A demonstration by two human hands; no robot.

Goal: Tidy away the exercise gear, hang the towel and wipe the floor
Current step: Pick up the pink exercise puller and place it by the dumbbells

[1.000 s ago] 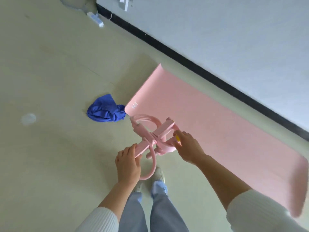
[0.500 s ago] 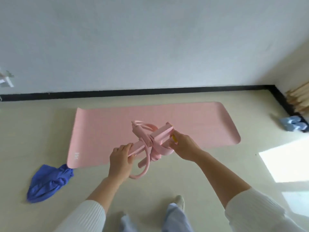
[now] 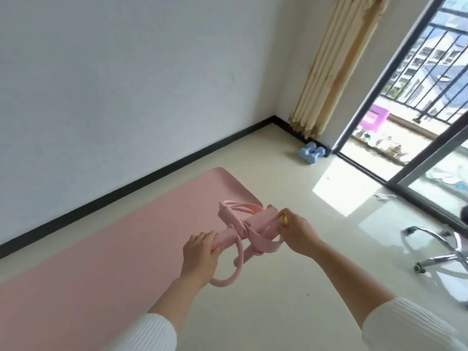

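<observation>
The view has swung to the right since half a second ago. The pink exercise mat (image 3: 101, 262), which then lay straight across the frame, now runs on a slant from the lower left up to the centre, and the two pale blue dumbbells (image 3: 311, 152) have moved from the right edge to upper right of centre. The hands keep the same grasp as before.

The left hand (image 3: 200, 257) has its fingers curled over one end of the pink pull-rope trainer (image 3: 243, 229), and the right hand (image 3: 296, 233) pinches the other end. The trainer is held in the air at the centre of the frame, above the mat's near edge. A small yellow bit shows by the right thumb; what it is cannot be told.

The trainer is a straight padded bar, matt and foam-like, with round rubbery tubes wound about its middle and one loop hanging below the left hand. Flat pink straps curve off at its upper end.

The mat is thin, matt and round-cornered. The floor (image 3: 278, 287) is smooth, pale and glossy, with a bright patch of sun. A black skirting board (image 3: 152, 171) lines the white wall. Beige curtains (image 3: 336, 67) hang in stiff pleats at the upper right beside a dark-framed glass door (image 3: 374, 89). The shiny chrome legs of a chair base (image 3: 440, 252) stand at the right edge. Both sleeves are white and ribbed.
</observation>
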